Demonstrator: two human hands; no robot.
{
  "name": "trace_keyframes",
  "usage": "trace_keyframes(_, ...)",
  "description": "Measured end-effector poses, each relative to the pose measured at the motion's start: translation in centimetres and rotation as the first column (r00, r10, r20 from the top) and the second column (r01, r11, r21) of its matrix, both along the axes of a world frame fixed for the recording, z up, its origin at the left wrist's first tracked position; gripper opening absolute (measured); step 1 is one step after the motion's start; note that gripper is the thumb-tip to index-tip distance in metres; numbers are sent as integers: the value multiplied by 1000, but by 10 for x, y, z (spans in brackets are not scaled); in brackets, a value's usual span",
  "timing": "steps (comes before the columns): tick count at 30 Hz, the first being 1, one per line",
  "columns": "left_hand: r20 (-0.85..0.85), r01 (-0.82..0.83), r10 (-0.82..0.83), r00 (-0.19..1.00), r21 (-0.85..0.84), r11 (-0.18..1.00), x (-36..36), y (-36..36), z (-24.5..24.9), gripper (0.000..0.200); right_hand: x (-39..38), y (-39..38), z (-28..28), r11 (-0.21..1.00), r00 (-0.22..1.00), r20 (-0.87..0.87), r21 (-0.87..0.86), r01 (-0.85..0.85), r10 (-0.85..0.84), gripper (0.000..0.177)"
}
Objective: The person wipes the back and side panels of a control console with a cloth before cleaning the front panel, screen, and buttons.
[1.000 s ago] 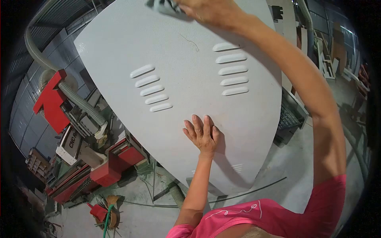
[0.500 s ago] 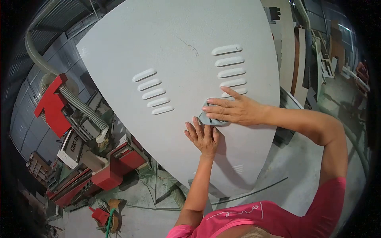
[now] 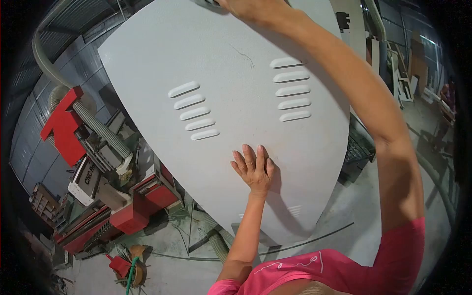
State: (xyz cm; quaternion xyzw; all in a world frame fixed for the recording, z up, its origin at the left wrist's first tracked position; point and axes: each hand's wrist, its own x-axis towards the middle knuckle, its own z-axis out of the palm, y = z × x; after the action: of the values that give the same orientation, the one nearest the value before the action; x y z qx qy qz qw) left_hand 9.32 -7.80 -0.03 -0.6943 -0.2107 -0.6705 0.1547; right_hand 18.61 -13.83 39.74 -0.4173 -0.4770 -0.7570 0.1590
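A large pale panel (image 3: pixel 236 93) with two columns of raised louvres stretches out in front of me. My left hand (image 3: pixel 254 169) lies on its lower middle part, fingers spread, holding nothing. At the top edge of the view is my right hand (image 3: pixel 248 9), partly cut off by the frame. A sliver of the grey cloth (image 3: pixel 209 4) shows at its fingertips, against the panel's upper part. A thin dark crack-like line marks the surface between the louvre columns and my right hand.
A red and grey CNC machine (image 3: pixel 130 211) with ribbed hoses stands at the left. Boards (image 3: pixel 418 64) lean at the right, near a person (image 3: pixel 448 93). A dark crate (image 3: pixel 358 150) sits beside the panel's right edge. A red dustpan (image 3: pixel 119 265) lies on the floor.
My right hand has slid with the cloth from beside my left hand up to the panel's top, uncovering the lower right louvres. My left hand has stayed in place.
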Motion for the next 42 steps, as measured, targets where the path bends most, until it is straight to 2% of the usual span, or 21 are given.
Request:
trace_keyframes(1, 1, 9, -9, 1000, 3, 1000, 0, 0, 1, 48, -2, 4, 6, 989, 989, -34, 34, -143, 144, 49)
trace_keyframes(2, 5, 10, -10, 1000, 3, 1000, 0, 0, 1, 48, -2, 6, 6, 991, 984, -120, -22, -133, 129, 49)
trace_keyframes(5, 12, 10, -11, 1000, 12, 1000, 0, 0, 1, 48, -3, 10, -10, 988, 987, -45, 2, -155, 155, 47)
trace_keyframes(6, 8, -2, 2, 1000, 13, 1000, 0, 0, 1, 47, -10, -4, -25, 987, 984, -144, -113, -118, 101, 48)
trace_keyframes(8, 25, -21, 20, 999, 34, 999, 0, 0, 3, 47, -5, -6, -54, 992, 992, -19, -27, -123, 123, 50)
trace_keyframes(10, 12, 7, -8, 1000, 21, 1000, -2, -1, 3, 46, -5, -14, -79, 985, 989, -54, -96, -142, 138, 51)
trace_keyframes(14, -5, 5, -5, 1000, 12, 1000, -5, -4, 5, 47, 2, -25, -148, 918, 989, -22, -370, -141, 143, 55)
trace_keyframes(16, -7, 18, -18, 1000, 9, 1000, -5, -6, 6, 48, 7, -31, -184, 817, 983, 56, -566, -111, 172, 56)
trace_keyframes(17, -14, 23, -23, 1000, -1, 1000, -6, -6, 5, 48, 10, -34, -197, 690, 963, 4, -698, -191, 271, 56)
trace_keyframes(19, -20, 43, -43, 999, 8, 999, -7, -5, 4, 49, 8, -35, -197, 484, 939, -125, -831, -275, 320, 56)
trace_keyframes(20, -27, 60, -60, 998, 10, 998, -10, -4, 4, 50, 8, -32, -191, 487, 939, -123, -829, -275, 322, 56)
trace_keyframes(22, -72, 105, -106, 992, -24, 994, -19, -3, 0, 50, 0, -28, -159, 696, 963, 29, -697, -172, 267, 56)
trace_keyframes(24, -142, 141, -146, 979, -43, 989, -28, 0, -4, 53, -9, -14, -120, 841, 973, 35, -509, -181, 230, 56)
trace_keyframes(29, -184, 135, -146, 972, -70, 988, -60, 19, -12, 52, -28, 13, -18, 994, 994, 67, -65, -87, 91, 50)
trace_keyframes(32, -190, 123, -138, 972, -91, 988, -82, 35, -16, 53, -42, 13, 5, 996, 999, 38, -91, -27, 30, 48)
trace_keyframes(35, -177, 115, -134, 975, -113, 987, -100, 51, -17, 58, -44, 15, -5, 989, 995, -19, -108, -100, 98, 48)
trace_keyframes(37, -109, 88, -106, 988, -152, 984, -112, 62, -14, 60, -36, 18, -37, 988, 992, -17, -87, -127, 126, 53)
trace_keyframes(38, -115, 66, -86, 990, -168, 984, -118, 67, -11, 60, -41, 13, -60, 990, 997, -39, -123, -75, 71, 55)
trace_keyframes(40, -96, 56, -72, 993, -161, 985, -129, 76, -3, 61, -44, 2, -116, 966, 994, -85, -247, -80, 61, 59)
trace_keyframes(41, -77, 45, -58, 995, -154, 987, -134, 80, 0, 62, -45, -6, -147, 945, 997, -73, -328, -3, -23, 62)
trace_keyframes(42, -68, 21, -31, 997, -144, 989, -136, 86, 2, 62, -49, -17, -177, 886, 996, -86, -463, -7, -37, 63)
